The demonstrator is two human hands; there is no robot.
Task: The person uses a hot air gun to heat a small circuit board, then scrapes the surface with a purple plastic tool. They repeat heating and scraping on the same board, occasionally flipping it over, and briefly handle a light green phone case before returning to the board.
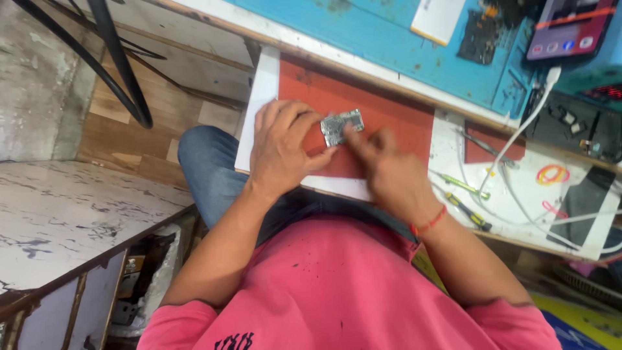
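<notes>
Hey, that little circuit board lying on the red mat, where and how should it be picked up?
Grip the small circuit board by its two long bare edges, pinching from above. It lies flat on the red mat, so the component face is best left untouched. The left hand covers its near-left corner and the right hand fingertip presses its middle; its far-right end is free.

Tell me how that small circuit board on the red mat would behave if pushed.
The circuit board looks thin and flat, so probably stiff and light. Lying flat on the red mat, it shouldn't roll. The left hand pinning it suggests it slides easily.
</notes>
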